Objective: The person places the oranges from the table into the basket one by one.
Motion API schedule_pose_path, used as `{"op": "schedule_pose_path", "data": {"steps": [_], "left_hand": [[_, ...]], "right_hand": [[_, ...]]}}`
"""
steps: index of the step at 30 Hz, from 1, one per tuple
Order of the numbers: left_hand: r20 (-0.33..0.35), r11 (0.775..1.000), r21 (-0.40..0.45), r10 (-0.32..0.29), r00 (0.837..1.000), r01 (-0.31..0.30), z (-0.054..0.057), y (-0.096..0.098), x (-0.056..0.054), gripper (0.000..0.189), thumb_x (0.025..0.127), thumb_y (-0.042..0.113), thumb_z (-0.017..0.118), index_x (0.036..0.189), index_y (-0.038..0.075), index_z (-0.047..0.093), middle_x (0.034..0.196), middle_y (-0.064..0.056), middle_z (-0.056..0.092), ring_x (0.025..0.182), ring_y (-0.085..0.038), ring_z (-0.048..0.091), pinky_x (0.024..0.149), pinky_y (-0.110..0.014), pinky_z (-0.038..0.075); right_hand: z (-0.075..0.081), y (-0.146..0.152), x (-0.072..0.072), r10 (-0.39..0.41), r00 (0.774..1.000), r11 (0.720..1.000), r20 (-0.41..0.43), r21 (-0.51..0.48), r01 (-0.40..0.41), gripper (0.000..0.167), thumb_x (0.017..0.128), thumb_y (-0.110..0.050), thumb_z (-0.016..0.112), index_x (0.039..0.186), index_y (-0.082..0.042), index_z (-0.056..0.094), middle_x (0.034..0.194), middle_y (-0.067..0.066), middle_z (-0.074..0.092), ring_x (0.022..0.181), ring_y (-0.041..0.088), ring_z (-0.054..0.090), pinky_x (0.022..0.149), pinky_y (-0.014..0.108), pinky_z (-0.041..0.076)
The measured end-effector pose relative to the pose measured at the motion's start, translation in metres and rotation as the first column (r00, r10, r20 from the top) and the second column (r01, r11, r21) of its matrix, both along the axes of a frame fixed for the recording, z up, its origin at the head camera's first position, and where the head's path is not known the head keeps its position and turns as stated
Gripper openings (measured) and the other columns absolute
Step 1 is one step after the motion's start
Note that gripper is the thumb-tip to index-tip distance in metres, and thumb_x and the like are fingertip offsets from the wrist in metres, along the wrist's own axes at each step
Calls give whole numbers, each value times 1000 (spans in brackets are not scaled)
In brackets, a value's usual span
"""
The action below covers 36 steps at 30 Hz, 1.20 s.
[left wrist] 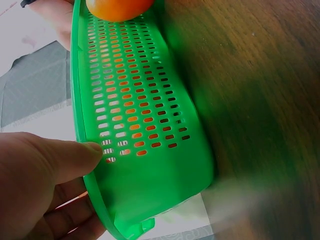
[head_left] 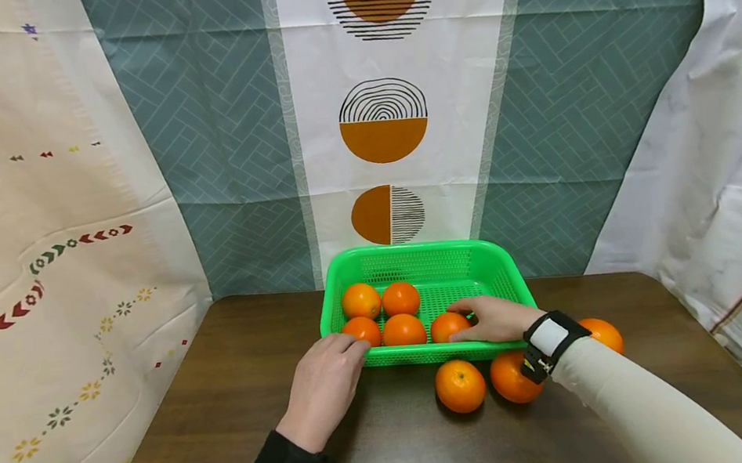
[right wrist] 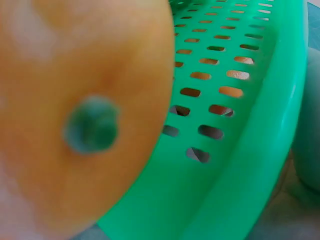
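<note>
A green plastic basket with slotted sides stands at the back of the table. My left hand grips its front left rim; in the left wrist view the thumb lies on the outer wall and the other fingers curl behind the rim. Inside the basket's front right part, my right hand holds an orange between thumb and fingers. To its left lie several more oranges in two rows. The right wrist view mostly hides that hand behind the basket wall.
Two oranges sit on the table before the basket, one under my right wrist. Another orange shows beyond that forearm. A large orange with a green stem fills the right wrist view's left side. A patterned curtain hangs behind the table.
</note>
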<state>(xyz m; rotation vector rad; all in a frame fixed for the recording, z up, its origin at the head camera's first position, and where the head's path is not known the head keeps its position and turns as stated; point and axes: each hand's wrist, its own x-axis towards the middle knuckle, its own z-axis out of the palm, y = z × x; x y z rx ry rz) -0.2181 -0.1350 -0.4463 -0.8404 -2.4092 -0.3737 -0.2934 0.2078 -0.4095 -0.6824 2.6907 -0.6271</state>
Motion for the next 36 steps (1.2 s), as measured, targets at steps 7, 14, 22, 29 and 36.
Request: {"op": "schedule_pose_path", "data": {"steps": [7,14,22,29,36], "left_hand": [[-1,1000,2,-3,1000,3,1,0,0,24,93,8,91,114,11,81,107,0,76,101,-22,71,93,-35,62],[-11,1000,3,-4,1000,4,1,-2,0,23,93,9,91,114,11,81,107,0,76,101,-22,70,94,-36,62],[-25,1000,9,-18,1000,18,0,-1,-1,22,93,8,91,112,11,80,105,0,75,100,-22,70,93,-36,61],[-28,1000,0,-12,1000,12,0,-2,-2,24,91,8,93,110,11,79,103,-1,74,97,-24,69,92,-38,61],[-24,1000,3,-15,1000,15,-1,-2,-3,23,92,8,92,111,11,80,105,-1,75,100,-23,70,94,-37,61]], "right_hand": [[5,2,4,-11,1000,1000,15,-8,12,74,106,-45,75,158,4,54,146,20,66,132,37,64,113,56,51],[7,6,8,-25,1000,999,19,-43,25,72,111,-46,66,161,4,50,153,22,61,137,43,60,114,59,49],[8,14,14,-61,995,997,-76,-47,58,72,112,-46,66,162,3,49,158,25,57,147,46,53,119,64,43],[13,21,23,-94,974,995,-207,-7,95,71,111,-47,66,164,-3,49,165,25,49,155,49,42,122,68,38],[15,31,36,-106,938,994,-330,-16,107,74,109,-43,72,166,-4,46,169,22,45,157,47,39,120,69,40]]}}
